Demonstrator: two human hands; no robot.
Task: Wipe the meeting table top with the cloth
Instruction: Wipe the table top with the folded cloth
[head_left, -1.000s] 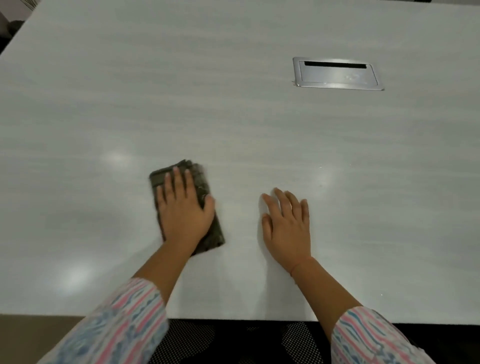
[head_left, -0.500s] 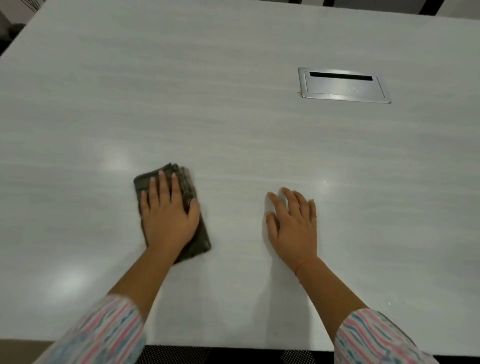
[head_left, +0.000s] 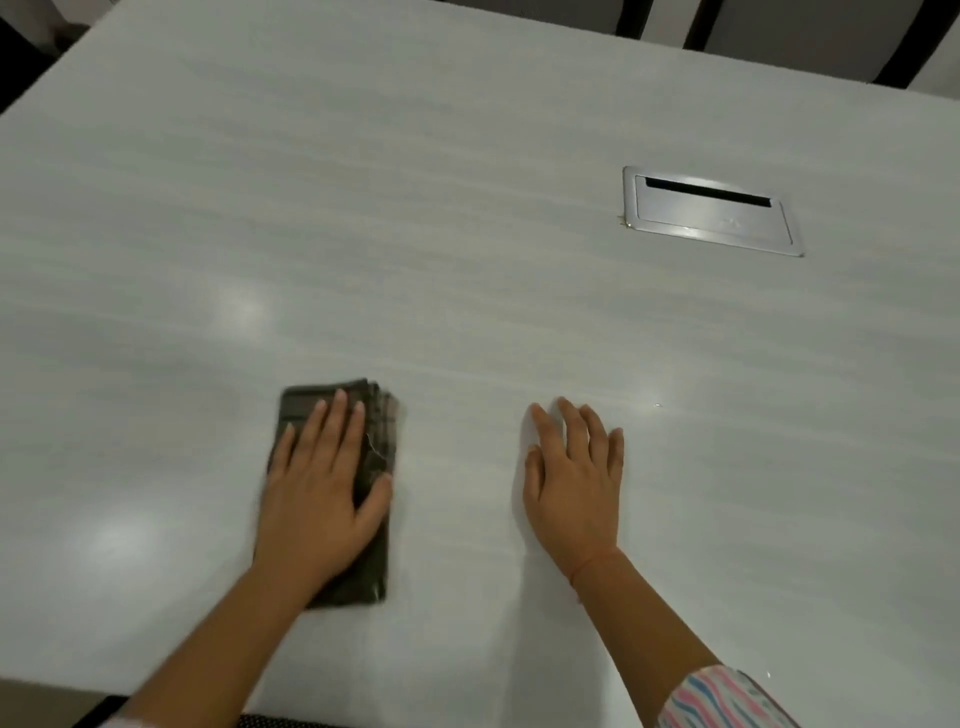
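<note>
Wiping looked mid-job when I checked; left hand lay flat, fingers straight, pressing folded cloth on table top nr front edge; right hand spread flat beside it, holding nothing; far side & round cable hatch prob. left to do.

A folded dark cloth is pressed flat against the pale table top by the left hand, lower left of centre. The right hand is laid flat just right of centre. A metal cable hatch is set flush at upper right.
</note>
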